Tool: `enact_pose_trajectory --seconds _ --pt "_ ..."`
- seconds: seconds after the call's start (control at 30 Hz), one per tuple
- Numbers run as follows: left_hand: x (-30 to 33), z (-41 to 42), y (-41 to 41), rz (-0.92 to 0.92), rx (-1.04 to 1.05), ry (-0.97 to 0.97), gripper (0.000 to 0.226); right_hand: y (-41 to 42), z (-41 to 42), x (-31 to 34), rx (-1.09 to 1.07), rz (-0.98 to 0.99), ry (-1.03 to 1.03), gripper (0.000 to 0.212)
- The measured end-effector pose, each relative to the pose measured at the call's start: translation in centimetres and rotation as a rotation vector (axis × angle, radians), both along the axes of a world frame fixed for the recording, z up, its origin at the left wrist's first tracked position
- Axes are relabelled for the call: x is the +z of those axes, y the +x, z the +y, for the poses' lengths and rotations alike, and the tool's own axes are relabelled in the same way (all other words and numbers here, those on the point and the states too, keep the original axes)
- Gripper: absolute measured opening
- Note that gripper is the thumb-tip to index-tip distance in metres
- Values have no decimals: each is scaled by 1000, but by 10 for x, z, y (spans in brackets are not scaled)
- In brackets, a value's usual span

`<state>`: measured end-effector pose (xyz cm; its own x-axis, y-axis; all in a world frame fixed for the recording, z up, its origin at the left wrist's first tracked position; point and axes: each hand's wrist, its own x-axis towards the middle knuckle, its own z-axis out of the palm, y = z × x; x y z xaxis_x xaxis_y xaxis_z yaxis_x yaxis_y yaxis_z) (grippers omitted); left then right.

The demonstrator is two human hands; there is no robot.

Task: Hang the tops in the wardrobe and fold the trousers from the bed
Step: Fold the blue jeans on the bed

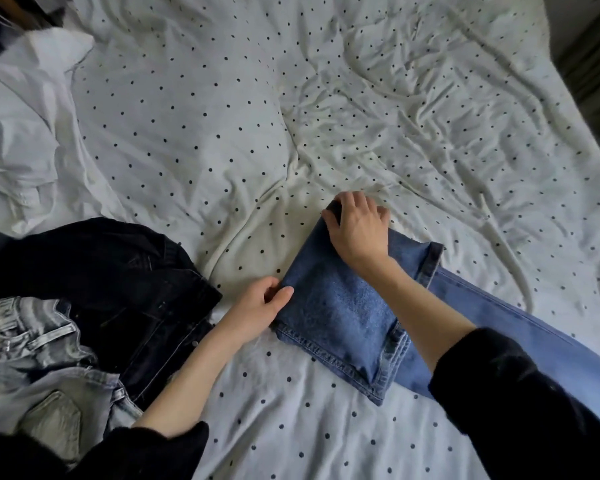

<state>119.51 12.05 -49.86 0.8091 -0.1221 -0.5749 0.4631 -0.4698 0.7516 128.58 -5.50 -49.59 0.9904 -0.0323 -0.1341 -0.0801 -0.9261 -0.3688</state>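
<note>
Both hands hold the blue jeans (340,306): left fingers (284,293) pinching, right fingers (352,202) curled over its edge.

Head camera looks steeply down, close over the bed (222,98).

Your duvet cover (222,116): white, black dots
Your folded jeans (340,306): mid-blue
Jeans pile: 1 black pair (118,271), 1 pale grey-blue pair (32,341)
Your sleeves (516,393): black

The left hand (264,303) pinches with thumb over curled fingers (274,287). The right hand (357,230) reaches forward, knuckles up, fingertips curled downward.
</note>
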Motion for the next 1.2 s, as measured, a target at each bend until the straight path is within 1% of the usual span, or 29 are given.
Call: enact_pose_trajectory --seconds 0.07,0.13,0.2,0.27,0.33,0.4,0.47,0.53,0.6,0.63,0.7,0.77,0.83,0.87,0.93,0.97,1.0,1.03,1.1,1.17,1.2 --pt "1 1 0 31 12 -55 11 -33 0 6 80 -153 -50 46" --pt "3 2 0 53 27 -74 20 -72 -2 4 120 -233 -63 50" --pt "5 1 0 50 52 -71 20 -111 -6 -4 104 -190 -81 51" --pt "12 -4 -1 36 65 -63 15 -137 -15 -12 79 -82 -77 52" --pt "22 -10 -1 20 62 -58 14 -143 -24 -16 81 -14 -60 53" --pt "40 -18 -3 -18 49 -54 15 -142 -31 -14 93 10 -21 54" --pt "61 -29 -5 -68 31 -46 15 -142 -36 -9 97 17 68 53" --pt "86 -45 -9 -138 -13 -51 17 -151 -48 1 4 -1 279 45" --pt "109 -70 -15 -205 -68 -93 20 -165 -65 12 -216 -23 570 33" --pt "119 -87 -19 -237 -106 -126 22 -174 -78 20 -349 -6 737 28" --pt "129 -120 -30 -301 -208 -162 29 -188 -100 30 -589 93 1126 20" --pt "126 -161 -45 -372 -346 -88 35 -204 -130 39 -748 177 1462 26" --pt "112 -202 -63 -435 -482 24 56 -218 -163 44 -860 183 1607 37" --pt "103 -219 -73 -423 -575 58 63 -224 -177 45 -908 170 1629 40" --pt "82 -252 -95 -319 -819 102 62 -239 -202 42 -978 136 1610 40" --pt "69 -255 -101 -299 -904 136 58 -242 -206 40 -985 129 1526 36" --pt "57 -258 -105 -317 -945 176 54 -248 -211 36 -992 114 1396 29" --pt "47 -257 -106 -372 -925 226 51 -255 -216 29 -994 80 1233 31" --pt "31 -243 -98 -521 -770 348 48 -265 -216 16 -902 -17 861 45" --pt "21 -225 -89 -604 -621 469 51 -273 -204 7 -668 -121 497 46" --pt "17 -217 -85 -599 -546 490 53 -274 -197 3 -532 -170 354 44"
